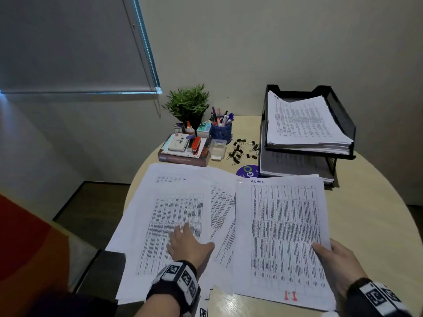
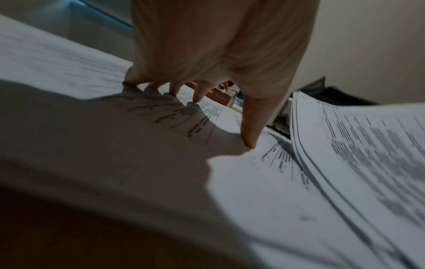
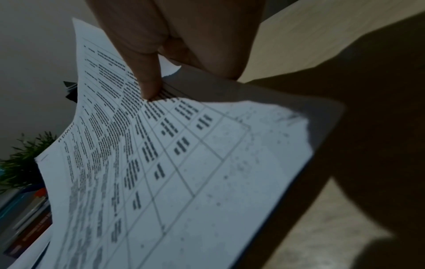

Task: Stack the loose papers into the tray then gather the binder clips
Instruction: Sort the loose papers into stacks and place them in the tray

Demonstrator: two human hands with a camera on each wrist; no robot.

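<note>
Printed sheets lie spread over the near half of the round table point(image 1: 377, 220). My right hand point(image 1: 332, 259) pinches the right edge of a sheaf headed ADMIN point(image 1: 283, 236), thumb on top, fingers under it; in the right wrist view that sheaf point(image 3: 184, 163) is lifted off the wood. My left hand point(image 1: 185, 243) lies flat with spread fingers point(image 2: 200, 94) on the loose papers point(image 1: 169, 213) at the left. A black two-tier tray point(image 1: 343, 120) at the back right holds a paper stack point(image 1: 302, 122). Black binder clips point(image 1: 242, 149) are scattered left of the tray.
A potted plant point(image 1: 187, 106), blue pen cup point(image 1: 220, 130), clear small box point(image 1: 218, 148) and a book carrying a stapler point(image 1: 196, 145) stand at the back left. A purple round sticker point(image 1: 247, 172) lies by the lower tray. Floor drops away left of the table.
</note>
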